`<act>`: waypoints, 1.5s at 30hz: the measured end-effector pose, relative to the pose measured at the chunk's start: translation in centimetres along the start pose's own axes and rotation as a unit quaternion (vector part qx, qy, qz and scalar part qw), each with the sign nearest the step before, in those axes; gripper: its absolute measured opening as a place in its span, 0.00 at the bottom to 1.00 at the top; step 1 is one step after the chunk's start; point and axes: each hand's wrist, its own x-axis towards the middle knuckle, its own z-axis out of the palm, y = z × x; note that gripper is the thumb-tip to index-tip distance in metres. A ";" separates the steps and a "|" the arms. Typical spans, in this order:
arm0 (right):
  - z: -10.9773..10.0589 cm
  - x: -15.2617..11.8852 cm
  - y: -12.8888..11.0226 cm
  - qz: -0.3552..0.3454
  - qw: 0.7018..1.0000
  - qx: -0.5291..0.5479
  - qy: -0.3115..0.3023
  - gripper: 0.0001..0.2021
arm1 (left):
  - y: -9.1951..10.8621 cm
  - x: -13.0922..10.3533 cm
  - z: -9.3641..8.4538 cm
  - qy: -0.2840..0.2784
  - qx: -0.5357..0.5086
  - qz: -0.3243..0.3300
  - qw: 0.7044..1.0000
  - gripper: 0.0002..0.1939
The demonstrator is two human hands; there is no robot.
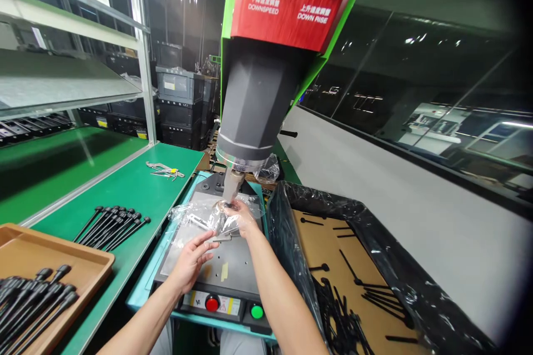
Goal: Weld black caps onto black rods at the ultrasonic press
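A red and grey press machine point(258, 94) hangs over a metal base plate, its narrow tip point(232, 184) pointing down at a fixture wrapped in clear plastic film point(183, 212). My right hand point(242, 217) is at the fixture just under the tip, fingers closed around something small and dark that I cannot make out. Left of it, my left hand point(194, 258) has its fingers spread beside the film, with nothing in them. Below the hands, a red button point(212, 303) and a green button point(257, 312) sit on the front of the base.
An orange tray point(94, 258) of black rods stands at the left. More black rods point(112, 227) and metal tools point(164, 170) lie on the green table point(166, 199). To the right is a box lined with black plastic point(287, 233), holding black parts.
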 end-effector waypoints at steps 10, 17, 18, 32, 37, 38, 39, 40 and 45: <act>-0.4 0.3 -0.3 -0.009 0.999 0.022 -0.031 0.17 | -0.2 0.3 -0.1 0.004 0.010 -0.011 1.000 0.20; 0.9 0.5 1.5 -0.007 0.998 0.032 0.060 0.21 | -0.1 0.2 -0.1 0.010 0.018 -0.001 1.000 0.21; 1.1 0.5 1.7 -0.006 0.997 0.034 0.073 0.21 | -0.1 0.2 -0.1 0.010 0.020 -0.002 1.000 0.21; -0.7 -3.7 2.6 0.047 0.964 0.203 0.164 0.24 | -0.6 0.3 -0.5 0.014 0.042 -0.002 0.999 0.23; -4.0 -5.8 2.6 0.119 0.910 0.362 0.161 0.25 | -1.2 0.4 -1.1 0.017 0.070 0.008 0.997 0.22; -4.5 -6.0 2.4 0.126 0.896 0.392 0.167 0.29 | -1.3 0.4 -1.1 0.018 0.073 0.009 0.997 0.22; -4.9 -6.1 2.2 0.132 0.884 0.413 0.176 0.30 | -1.3 0.4 -1.1 0.018 0.074 0.010 0.997 0.22; -5.2 -6.2 2.0 0.137 0.878 0.420 0.186 0.30 | -1.3 0.4 -1.1 0.017 0.075 0.011 0.997 0.23; -5.5 -6.0 1.8 0.130 0.898 0.362 0.213 0.16 | -1.3 0.6 -1.3 0.022 0.073 0.015 0.997 0.23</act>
